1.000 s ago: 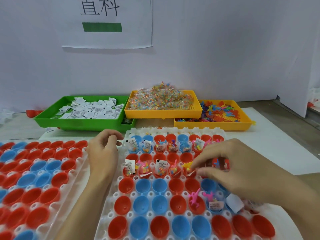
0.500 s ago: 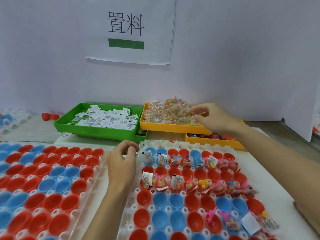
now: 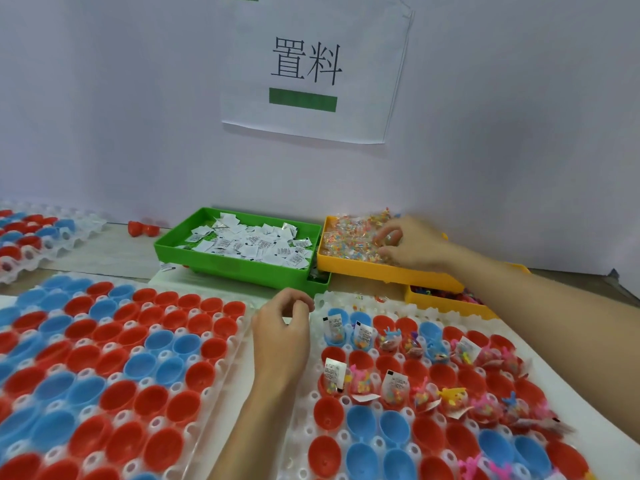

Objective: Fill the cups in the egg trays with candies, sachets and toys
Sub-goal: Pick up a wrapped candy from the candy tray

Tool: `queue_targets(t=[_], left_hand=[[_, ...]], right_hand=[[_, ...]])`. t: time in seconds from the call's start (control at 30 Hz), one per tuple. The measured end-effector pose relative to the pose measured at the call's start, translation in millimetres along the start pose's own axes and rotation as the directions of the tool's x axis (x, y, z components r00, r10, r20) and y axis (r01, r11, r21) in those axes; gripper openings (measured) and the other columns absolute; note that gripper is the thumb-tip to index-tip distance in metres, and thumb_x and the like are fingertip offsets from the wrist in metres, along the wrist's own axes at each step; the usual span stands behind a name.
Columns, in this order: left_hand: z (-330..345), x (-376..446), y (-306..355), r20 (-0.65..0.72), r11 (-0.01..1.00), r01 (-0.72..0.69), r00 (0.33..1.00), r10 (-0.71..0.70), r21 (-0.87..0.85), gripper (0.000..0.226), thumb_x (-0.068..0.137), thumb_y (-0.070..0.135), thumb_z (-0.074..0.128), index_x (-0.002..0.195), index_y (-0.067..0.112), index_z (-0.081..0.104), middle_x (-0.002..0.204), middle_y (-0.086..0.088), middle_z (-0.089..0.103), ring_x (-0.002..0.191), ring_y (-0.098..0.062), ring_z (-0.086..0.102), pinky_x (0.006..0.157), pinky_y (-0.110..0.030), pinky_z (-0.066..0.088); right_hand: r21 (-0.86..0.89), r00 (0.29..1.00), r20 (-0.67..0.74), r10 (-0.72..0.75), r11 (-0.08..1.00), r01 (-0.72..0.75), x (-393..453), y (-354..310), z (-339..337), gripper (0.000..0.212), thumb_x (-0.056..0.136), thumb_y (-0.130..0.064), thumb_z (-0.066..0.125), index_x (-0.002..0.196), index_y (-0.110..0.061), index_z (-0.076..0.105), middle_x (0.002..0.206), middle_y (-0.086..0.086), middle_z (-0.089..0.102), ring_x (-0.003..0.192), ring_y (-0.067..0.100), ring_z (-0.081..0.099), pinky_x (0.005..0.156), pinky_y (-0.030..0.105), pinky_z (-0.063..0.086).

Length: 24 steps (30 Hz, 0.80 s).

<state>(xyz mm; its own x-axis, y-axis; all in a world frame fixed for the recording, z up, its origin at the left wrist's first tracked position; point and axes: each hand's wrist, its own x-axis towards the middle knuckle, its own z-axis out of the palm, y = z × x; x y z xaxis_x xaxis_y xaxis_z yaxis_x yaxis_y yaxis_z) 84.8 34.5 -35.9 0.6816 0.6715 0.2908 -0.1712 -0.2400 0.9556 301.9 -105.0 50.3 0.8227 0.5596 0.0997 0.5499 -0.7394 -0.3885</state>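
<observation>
Both hands are at work in the head view. A second ago the right hand [image 3: 414, 242] was down at a cup in the near egg tray [image 3: 408, 403]; it has since reached back into the yellow tray of candies [image 3: 363, 268], fingers curled down into the heap of small packets. Whether it has one pinched yet cannot be told. Beside the tray's far left corner, the left hand [image 3: 282, 336] stays loosely curled on the desk [image 3: 540, 344], thumb and forefinger close together; anything held there is too small to make out. So the last drop looks finished and a fresh pick has begun. Two back rows already carry sachets, candies and toys; nearer cups and the whole left egg tray [image 3: 114, 382] wait unfilled. Sachets lie in the green tray [image 3: 228, 265].
</observation>
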Motion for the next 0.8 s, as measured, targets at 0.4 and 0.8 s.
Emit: queue_targets(t=[0.4,0.8], left_hand=[[0,1,2,-0.003,1.000,-0.011,1.000,0.011,0.010,0.023,0.076,0.023,0.045,0.068,0.022,0.066,0.070,0.007,0.067,0.072,-0.007,0.060,0.061,-0.018,0.043],[-1,2,7,-0.052,0.998,-0.062,0.997,0.064,0.031,0.022,0.076,0.019,0.046,0.068,0.023,0.066,0.069,0.010,0.067,0.063,-0.004,0.055,0.057,-0.014,0.039]], right_hand=[[-0.076,0.999,0.002,0.039,0.996,-0.039,36,-3,1,0.055,0.100,-0.047,0.049,0.145,-0.015,0.044,0.151,0.010,0.041,0.136,0.030,0.040,0.113,0.050,0.033],[0.005,0.989,-0.137,-0.052,0.999,0.054,20,16,-8,0.029,0.100,-0.024,0.053,0.122,-0.012,0.067,0.127,0.008,0.063,0.120,0.024,0.055,0.102,0.039,0.044]])
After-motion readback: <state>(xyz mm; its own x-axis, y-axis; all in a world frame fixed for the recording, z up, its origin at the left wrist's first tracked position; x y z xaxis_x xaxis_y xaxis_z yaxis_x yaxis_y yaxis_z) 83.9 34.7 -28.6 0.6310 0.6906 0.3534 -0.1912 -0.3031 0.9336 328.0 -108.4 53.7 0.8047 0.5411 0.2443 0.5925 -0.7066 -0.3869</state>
